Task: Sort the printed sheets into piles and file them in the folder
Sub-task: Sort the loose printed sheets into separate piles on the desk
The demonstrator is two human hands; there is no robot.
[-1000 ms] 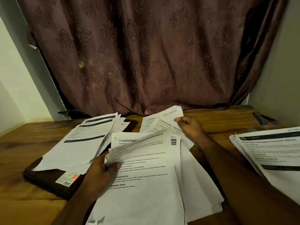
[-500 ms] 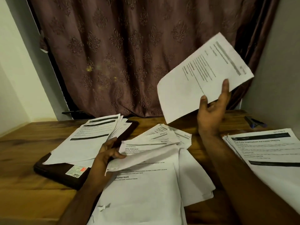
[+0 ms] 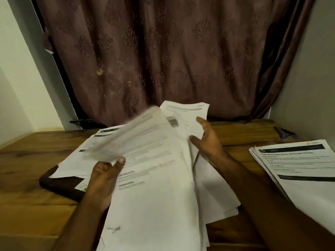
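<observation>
Since right hand (image 3: 208,140) dropped raised sheet, fingers spread, touching far sheet (image 3: 188,113). Left hand (image 3: 104,176) pinches blurred sheet (image 3: 130,134) above unsorted stack (image 3: 155,205). Folder (image 3: 59,183) left of grip. Sorting continues.

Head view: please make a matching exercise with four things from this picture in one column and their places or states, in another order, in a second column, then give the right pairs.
Things:
1. left hand
2. right hand
3. dark folder
4. blue pen

Places or states:
A. lies at the far right of the table, near the wall
B. pinches a blurred, lifted sheet
C. lies partly under a pile of sheets at the left
D. open, fingers spread beside a sheet at the back

Pairs: 1-B, 2-D, 3-C, 4-A
</observation>
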